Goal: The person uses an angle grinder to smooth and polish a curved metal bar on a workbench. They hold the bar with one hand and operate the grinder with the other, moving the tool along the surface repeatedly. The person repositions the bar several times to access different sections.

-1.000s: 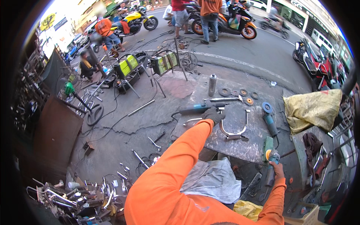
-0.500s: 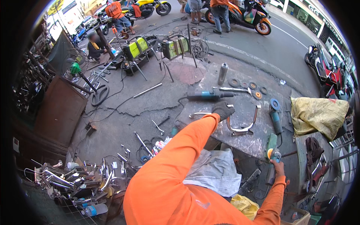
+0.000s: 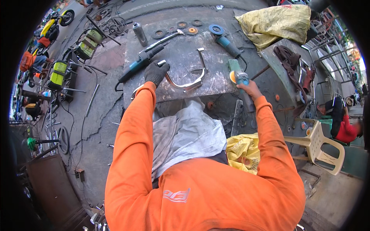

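In the head view, the gloved left hand point(image 3: 156, 73) appears to be curled around the left end of a bent metal tube point(image 3: 192, 84), though the dark glove hides its fingers. The tube lies on the worn table point(image 3: 217, 86), in front of the person. The bare right hand point(image 3: 252, 91) grips a teal grinder point(image 3: 242, 79) with a yellow-orange disc, near the table's right edge. A long power tool point(image 3: 140, 63) lies beside the glove. Farther back are a spray can point(image 3: 140, 34), 5 small discs point(image 3: 191, 30) and a 2nd grinder point(image 3: 229, 46).
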The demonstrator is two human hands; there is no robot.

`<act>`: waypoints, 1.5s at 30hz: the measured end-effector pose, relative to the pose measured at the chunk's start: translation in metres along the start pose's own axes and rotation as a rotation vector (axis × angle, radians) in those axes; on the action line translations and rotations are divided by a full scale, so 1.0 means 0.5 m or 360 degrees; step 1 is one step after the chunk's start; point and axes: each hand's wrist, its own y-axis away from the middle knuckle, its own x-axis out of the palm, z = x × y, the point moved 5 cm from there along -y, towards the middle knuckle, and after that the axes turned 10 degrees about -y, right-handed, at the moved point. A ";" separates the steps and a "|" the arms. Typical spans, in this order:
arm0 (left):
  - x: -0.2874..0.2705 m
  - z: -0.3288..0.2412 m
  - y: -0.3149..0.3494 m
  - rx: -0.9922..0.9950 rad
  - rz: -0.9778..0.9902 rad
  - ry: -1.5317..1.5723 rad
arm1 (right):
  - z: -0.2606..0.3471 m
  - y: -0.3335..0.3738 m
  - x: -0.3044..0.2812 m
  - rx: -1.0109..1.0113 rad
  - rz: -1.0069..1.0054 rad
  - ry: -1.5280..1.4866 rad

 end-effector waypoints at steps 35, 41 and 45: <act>0.019 0.168 0.053 0.0029 0.0304 -0.0050 | 0.125 0.042 0.487 0.0611 0.0754 -0.0635; 0.000 0.141 0.068 0.0025 0.0134 -0.0156 | 0.181 -0.004 0.522 0.0689 0.0767 -0.0804; 0.001 0.147 0.071 0.0028 0.0178 -0.0125 | 0.183 -0.003 0.551 0.0683 0.0758 -0.0925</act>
